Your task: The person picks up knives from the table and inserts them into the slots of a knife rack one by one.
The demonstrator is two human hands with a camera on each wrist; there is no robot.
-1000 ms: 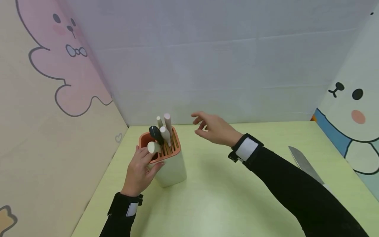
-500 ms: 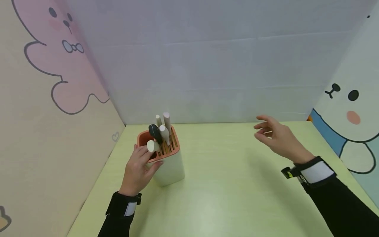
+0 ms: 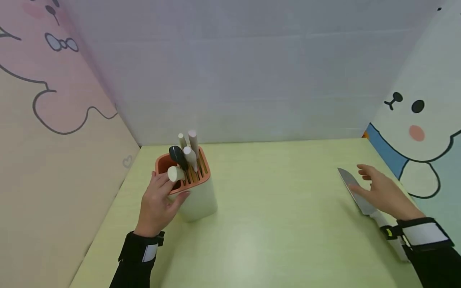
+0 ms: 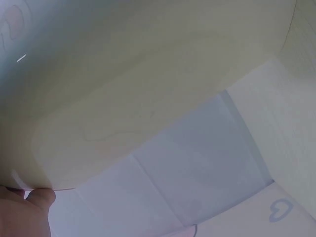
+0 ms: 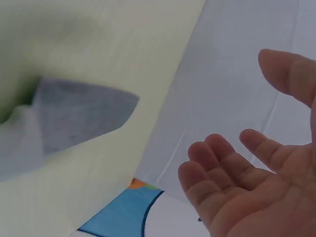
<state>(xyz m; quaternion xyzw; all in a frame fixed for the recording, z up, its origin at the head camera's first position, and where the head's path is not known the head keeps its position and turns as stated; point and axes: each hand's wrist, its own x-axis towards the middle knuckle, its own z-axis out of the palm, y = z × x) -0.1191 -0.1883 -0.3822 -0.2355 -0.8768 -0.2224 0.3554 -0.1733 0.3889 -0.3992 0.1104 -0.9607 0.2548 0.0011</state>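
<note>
At the left in the head view stands a white knife block with an orange slotted top, several light handles and one black handle rising from it. My left hand grips its near left corner, fingers at the rim and thumb on the outer wall. A chef's knife with a white handle lies on the table at the right. Above it hovers my right hand, fingers loosely bent and holding nothing. In the right wrist view, thumb and fingers are spread apart, away from the blade.
The pale yellow-green table reaches back to a grey-white rear wall. Side panels with cartoon animals stand at the left and right. The knife lies toward the table's right edge.
My right hand has moved from beside the knife block across to the right and down over the chef's knife. The left hand keeps its grip on the block; the view has shifted slightly.
</note>
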